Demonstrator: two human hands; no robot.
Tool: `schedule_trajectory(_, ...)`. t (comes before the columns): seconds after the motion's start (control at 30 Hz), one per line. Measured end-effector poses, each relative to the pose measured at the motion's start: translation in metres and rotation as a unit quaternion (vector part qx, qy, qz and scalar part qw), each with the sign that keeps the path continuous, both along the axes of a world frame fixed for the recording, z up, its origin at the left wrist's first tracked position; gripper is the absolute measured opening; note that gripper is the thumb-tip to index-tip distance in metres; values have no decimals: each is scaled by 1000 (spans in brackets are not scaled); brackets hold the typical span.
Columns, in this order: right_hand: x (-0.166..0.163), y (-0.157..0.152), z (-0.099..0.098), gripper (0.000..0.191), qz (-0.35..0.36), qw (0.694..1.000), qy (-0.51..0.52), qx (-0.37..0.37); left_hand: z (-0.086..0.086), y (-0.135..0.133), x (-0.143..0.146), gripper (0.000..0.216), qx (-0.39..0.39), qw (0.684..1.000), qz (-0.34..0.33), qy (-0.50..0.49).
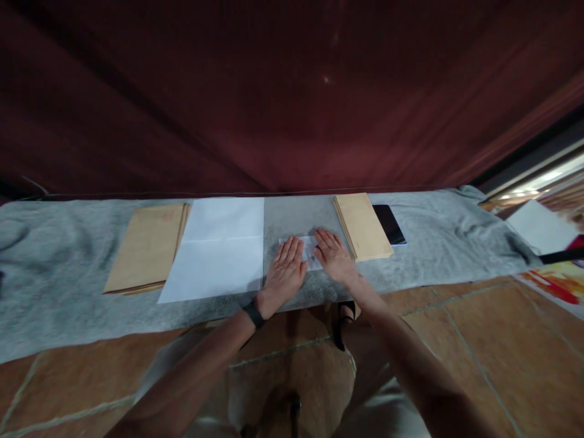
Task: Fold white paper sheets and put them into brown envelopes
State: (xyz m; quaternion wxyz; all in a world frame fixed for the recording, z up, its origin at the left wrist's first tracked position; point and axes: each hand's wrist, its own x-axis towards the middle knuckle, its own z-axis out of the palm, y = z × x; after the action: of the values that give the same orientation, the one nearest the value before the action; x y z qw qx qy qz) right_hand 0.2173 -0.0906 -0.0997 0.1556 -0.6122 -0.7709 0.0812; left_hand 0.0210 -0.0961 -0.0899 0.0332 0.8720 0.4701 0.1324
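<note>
1. Small pale paper [311,263]: in the head view, we are seeing it lying on a grey cloth [456,237], between a large white sheet and the right-hand stack of brown envelopes. Both hands are partly covering it; faint darker marks are showing on it, too small for us to read.
2. Left hand [286,267]: it is resting palm down, fingers extended together, over the paper's left part. A dark wristband [254,314] is circling the wrist.
3. Right hand [335,258]: it is lying flat too, fingers reaching over the paper's right part. The two hands are keeping apart, a strip of paper showing between them; neither is gripping anything.
4. White sheet [219,249]: it is lying left of the left hand, a crease running across its middle.
5. Left envelopes [146,246]: these brown ones are lying stacked just beyond the sheet; we are not managing to tell whether the edges are overlapping.
6. Right envelopes [365,225]: this stack is lying near the right hand, with a dark-screened phone [387,222] sitting just beside it.
7. Surroundings: a dark red curtain [292,121] is hanging behind the cloth; brown tiles [456,340] are showing below.
</note>
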Motion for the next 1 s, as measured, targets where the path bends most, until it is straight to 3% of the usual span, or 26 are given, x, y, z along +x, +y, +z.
schedule_trajectory(0.23, -13, -10, 5, 52, 62, 998, -6, -21, -7, -6, 5, 61, -5, 1000, -20, 17)
schedule_trajectory(0.7, 17, -28, -9, 53, 13, 1000, -17, 10, 2, 2, -16, 62, -19, 998, 25, 51)
schedule_trajectory(1.0, 18, 7, -1, 49, -1, 1000, 8, 4, 15, 40, -13, 51, -48, 998, 30, 10)
